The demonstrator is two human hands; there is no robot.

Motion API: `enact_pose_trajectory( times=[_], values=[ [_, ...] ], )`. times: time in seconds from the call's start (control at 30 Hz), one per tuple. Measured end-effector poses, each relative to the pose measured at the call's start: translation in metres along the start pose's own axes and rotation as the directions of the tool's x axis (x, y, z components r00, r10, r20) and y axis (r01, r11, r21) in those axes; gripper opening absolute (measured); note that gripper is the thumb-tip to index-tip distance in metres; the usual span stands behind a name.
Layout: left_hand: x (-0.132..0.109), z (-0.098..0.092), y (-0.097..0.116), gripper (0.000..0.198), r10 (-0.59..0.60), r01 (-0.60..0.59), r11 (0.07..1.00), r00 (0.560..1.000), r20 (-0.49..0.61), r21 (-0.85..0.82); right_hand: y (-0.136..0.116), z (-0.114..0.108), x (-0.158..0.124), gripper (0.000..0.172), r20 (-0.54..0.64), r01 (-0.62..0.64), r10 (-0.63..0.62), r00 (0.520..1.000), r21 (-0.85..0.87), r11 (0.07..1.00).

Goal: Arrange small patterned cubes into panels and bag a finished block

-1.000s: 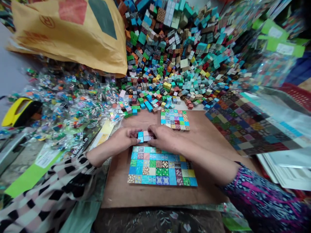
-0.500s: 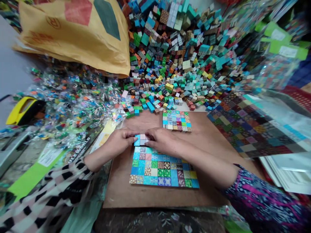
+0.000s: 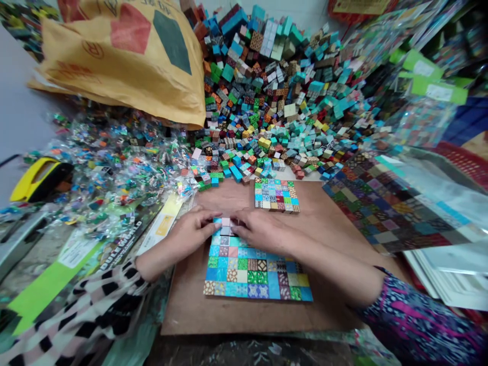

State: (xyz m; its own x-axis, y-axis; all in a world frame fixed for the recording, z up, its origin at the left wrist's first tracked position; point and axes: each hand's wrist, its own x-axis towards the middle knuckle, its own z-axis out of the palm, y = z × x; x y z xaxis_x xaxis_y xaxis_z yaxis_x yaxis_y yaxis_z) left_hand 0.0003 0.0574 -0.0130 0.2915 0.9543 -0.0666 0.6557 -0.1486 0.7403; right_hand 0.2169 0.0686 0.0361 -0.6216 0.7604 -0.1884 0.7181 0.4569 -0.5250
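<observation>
A flat block of patterned cubes point(image 3: 259, 277) lies on the brown board point(image 3: 202, 321). At its top left edge is a short row of pink and blue cubes point(image 3: 225, 226). My left hand point(image 3: 192, 231) pinches the row's left end between thumb and fingers. The fingers of my right hand point(image 3: 263, 231) close on the row's right end, and this hand covers part of the block's upper edge. Behind my right hand, a smaller square block of cubes point(image 3: 276, 195) sits on the board.
Loose cubes point(image 3: 267, 101) are heaped behind the board. Small bagged pieces point(image 3: 125, 157), a yellow sack point(image 3: 122, 66) and a yellow-black tool point(image 3: 40, 179) are at the left. A wrapped cube sheet point(image 3: 381, 203) lies at the right.
The short row of cubes has come down against the block's upper left edge, with both hands still on it. The view has shifted slightly.
</observation>
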Motion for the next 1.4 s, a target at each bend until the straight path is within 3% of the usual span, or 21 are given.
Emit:
enact_pose_trajectory(
  times=[0.13, 0.27, 0.4, 0.63, 1.1, 1.27, 1.4],
  values=[
    [0.002, -0.006, 0.010, 0.033, 0.091, -0.094, 0.983, 0.996, 0.026, 0.157, 0.020, -0.019, 0.013, 0.028, -0.138, -0.073, 0.060, 0.989, -0.094, 0.993],
    [0.022, -0.012, 0.020, 0.033, 0.161, -0.155, 0.968, 0.987, -0.015, 0.198, 0.039, -0.035, 0.041, 0.029, -0.286, -0.168, 0.093, 0.954, -0.250, 0.953],
    [0.053, -0.011, 0.023, 0.032, 0.101, -0.087, 0.966, 0.994, -0.043, 0.242, 0.040, -0.036, 0.069, 0.035, -0.310, -0.281, 0.179, 0.934, -0.323, 0.904],
    [0.094, -0.002, 0.014, 0.032, 0.003, 0.015, 0.973, 0.997, -0.080, 0.229, 0.038, -0.029, 0.108, 0.037, -0.344, -0.399, 0.310, 0.886, -0.229, 0.888],
    [0.097, 0.001, 0.009, 0.028, 0.047, -0.020, 0.967, 0.994, -0.102, 0.252, 0.039, -0.015, 0.138, 0.033, -0.436, -0.492, 0.407, 0.803, -0.099, 0.865],
    [0.096, 0.002, 0.008, 0.027, 0.042, -0.018, 0.976, 0.993, -0.109, 0.216, 0.043, -0.013, 0.142, 0.029, -0.417, -0.491, 0.421, 0.806, -0.073, 0.868],
    [0.094, 0.005, -0.001, 0.034, -0.002, 0.012, 0.999, 0.984, -0.180, 0.053, 0.041, -0.013, 0.135, 0.031, -0.399, -0.464, 0.400, 0.825, -0.074, 0.883]
  ],
)
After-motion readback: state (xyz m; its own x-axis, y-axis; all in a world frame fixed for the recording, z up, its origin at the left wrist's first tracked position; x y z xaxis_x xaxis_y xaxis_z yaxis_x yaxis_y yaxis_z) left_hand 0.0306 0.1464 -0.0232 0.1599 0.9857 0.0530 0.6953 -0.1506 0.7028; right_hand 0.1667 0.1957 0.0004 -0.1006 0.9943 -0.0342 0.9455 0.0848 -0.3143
